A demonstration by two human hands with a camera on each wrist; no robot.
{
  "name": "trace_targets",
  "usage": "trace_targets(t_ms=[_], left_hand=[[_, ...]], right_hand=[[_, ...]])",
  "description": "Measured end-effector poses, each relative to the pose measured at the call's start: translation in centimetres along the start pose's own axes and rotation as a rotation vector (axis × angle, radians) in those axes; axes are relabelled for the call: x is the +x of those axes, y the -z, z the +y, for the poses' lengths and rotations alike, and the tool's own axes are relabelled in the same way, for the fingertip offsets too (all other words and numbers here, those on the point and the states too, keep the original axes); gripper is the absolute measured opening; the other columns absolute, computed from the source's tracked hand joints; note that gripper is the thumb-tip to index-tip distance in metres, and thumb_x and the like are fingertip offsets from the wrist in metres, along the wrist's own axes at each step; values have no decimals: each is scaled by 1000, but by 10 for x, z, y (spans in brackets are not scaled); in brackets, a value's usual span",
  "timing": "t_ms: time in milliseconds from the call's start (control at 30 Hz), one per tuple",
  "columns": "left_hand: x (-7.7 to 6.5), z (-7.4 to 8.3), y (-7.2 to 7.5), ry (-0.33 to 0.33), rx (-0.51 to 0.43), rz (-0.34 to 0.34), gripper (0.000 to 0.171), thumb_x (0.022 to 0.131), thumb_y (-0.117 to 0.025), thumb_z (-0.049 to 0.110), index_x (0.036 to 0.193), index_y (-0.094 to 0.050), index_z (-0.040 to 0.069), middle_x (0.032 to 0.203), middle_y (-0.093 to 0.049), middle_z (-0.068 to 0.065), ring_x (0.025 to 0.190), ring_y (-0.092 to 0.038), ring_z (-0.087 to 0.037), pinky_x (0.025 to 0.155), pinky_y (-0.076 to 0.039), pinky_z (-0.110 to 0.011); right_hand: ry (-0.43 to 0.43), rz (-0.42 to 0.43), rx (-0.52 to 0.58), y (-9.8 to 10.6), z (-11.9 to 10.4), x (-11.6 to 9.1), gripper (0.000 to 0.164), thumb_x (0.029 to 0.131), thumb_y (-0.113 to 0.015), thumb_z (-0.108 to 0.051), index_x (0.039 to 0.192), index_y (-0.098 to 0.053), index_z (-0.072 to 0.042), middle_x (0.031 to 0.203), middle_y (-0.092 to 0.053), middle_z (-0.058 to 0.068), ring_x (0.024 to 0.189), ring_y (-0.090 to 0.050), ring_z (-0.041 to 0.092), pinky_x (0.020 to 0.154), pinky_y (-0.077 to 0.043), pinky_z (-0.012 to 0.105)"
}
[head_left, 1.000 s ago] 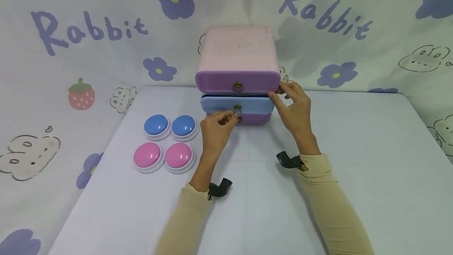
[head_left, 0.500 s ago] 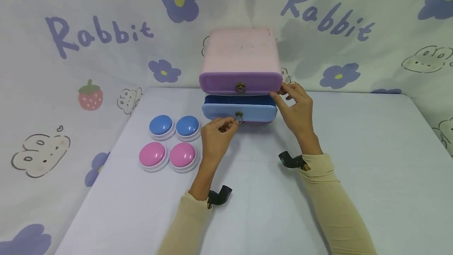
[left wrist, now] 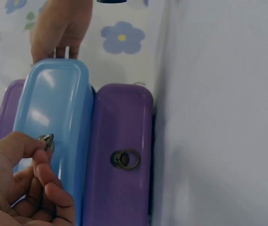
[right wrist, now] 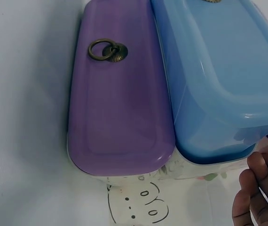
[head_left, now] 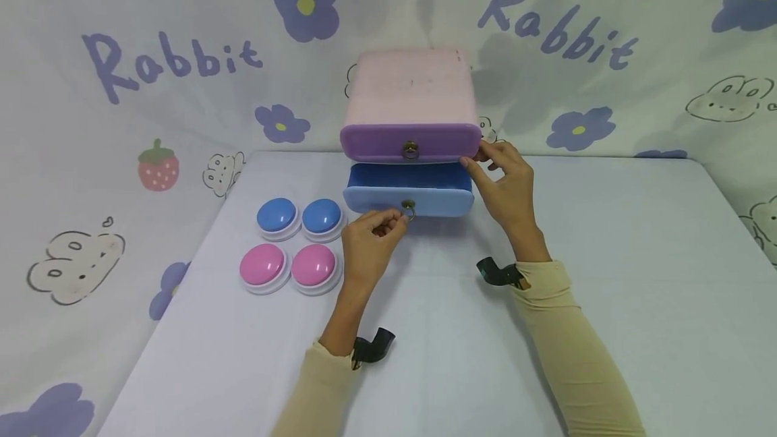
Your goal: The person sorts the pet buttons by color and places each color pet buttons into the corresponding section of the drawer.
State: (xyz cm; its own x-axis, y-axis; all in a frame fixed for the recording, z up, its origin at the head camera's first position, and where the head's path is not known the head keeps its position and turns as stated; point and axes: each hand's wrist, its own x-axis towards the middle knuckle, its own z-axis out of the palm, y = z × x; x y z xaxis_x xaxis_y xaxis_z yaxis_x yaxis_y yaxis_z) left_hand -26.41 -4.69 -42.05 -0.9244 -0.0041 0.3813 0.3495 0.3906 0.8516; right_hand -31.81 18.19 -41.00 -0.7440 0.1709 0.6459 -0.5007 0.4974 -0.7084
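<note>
In the head view, we see a blue drawer (head_left: pixel 440 202) pulled partly out of the pink box (head_left: pixel 413 86), its front edge jutting towards us. The left hand (head_left: pixel 368 248) pinches the drawer's ring (head_left: pixel 411 212) between thumb and index; the right hand (head_left: pixel 508 186) holds the box's right edge, fingers bent. Buttons (head_left: pixel 262 264) sit to the left; the white table (head_left: pixel 637 241) stretches away right. In the left wrist view, the drawer stands out between purple fronts (left wrist: pixel 117 125). In the right wrist view, we find bent fingers (right wrist: pixel 265 181) near the drawer's edge.
</note>
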Motion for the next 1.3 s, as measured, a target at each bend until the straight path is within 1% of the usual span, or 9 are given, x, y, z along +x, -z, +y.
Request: trace_targets(t_ms=[200, 367, 533, 633, 800, 900, 1000, 1133, 1300], left_hand=[[-4, 2, 3, -28, -13, -11, 11, 80, -72, 18, 83, -73, 8, 70, -60, 3, 65, -54, -11, 60, -47, -23], [-18, 0, 8, 5, 8, -26, 12, 80, -72, 22, 83, -73, 11, 70, -60, 5, 66, -55, -10, 61, -48, -22], [-30, -1, 15, 41, 8, -20, 9, 79, -73, 19, 83, -73, 11, 69, -60, 3, 66, -54, -10, 60, -47, -22], [-31, 11, 17, 38, -21, -23, 10, 79, -72, 12, 85, -73, 5, 71, -61, -2, 67, -55, -14, 61, -47, -24], [-33, 39, 18, 48, -32, -26, 9, 79, -70, 5, 85, -71, -2, 71, -61, -8, 67, -55, -17, 62, -47, -25], [-36, 43, 18, 66, -43, -31, 9, 79, -70, 4, 85, -71, -3, 71, -61, -8, 67, -55, -17, 62, -47, -24], [-39, 44, 18, 63, -52, -40, 10, 79, -70, 4, 85, -71, -3, 71, -61, -9, 68, -55, -18, 62, -47, -25], [-44, 40, 18, 45, -42, -39, 9, 79, -70, 5, 84, -71, -2, 69, -61, -7, 67, -54, -16, 61, -46, -25], [-49, 19, 17, 40, -35, -29, 5, 79, -72, 11, 82, -73, 7, 68, -60, 1, 67, -54, -13, 61, -46, -23]], right_hand=[[3, -7, -3, 1, -1, 1, 40, 79, -72, -24, 117, -64, -14, 94, -61, 2, 90, -54, 13, 74, -42, 34], [-8, -18, -19, -2, -3, -10, 41, 80, -72, -23, 118, -64, -14, 95, -61, 2, 91, -54, 13, 74, -42, 32], [-11, -42, -30, -6, -4, -19, 42, 79, -72, -23, 119, -63, -12, 95, -60, 1, 91, -54, 12, 74, -43, 32], [12, -28, -18, -5, -4, -14, 41, 80, -72, -23, 118, -63, -12, 96, -60, 1, 91, -54, 13, 74, -43, 33], [34, -5, -23, 3, -4, -5, 41, 79, -73, -23, 117, -64, -11, 96, -61, 2, 90, -55, 13, 73, -44, 35], [26, -8, -33, 4, -3, -4, 41, 80, -72, -23, 118, -64, -11, 96, -61, 3, 90, -54, 14, 74, -44, 38], [20, -12, -38, 4, -3, -4, 41, 80, -72, -24, 118, -63, -12, 95, -60, 3, 91, -54, 13, 74, -44, 39], [10, -12, -47, 4, -3, -7, 42, 80, -72, -24, 119, -63, -13, 95, -61, 2, 91, -54, 12, 74, -43, 35], [21, -8, -42, 4, -4, -7, 42, 80, -72, -24, 119, -63, -13, 95, -60, 1, 91, -54, 12, 74, -43, 34]])
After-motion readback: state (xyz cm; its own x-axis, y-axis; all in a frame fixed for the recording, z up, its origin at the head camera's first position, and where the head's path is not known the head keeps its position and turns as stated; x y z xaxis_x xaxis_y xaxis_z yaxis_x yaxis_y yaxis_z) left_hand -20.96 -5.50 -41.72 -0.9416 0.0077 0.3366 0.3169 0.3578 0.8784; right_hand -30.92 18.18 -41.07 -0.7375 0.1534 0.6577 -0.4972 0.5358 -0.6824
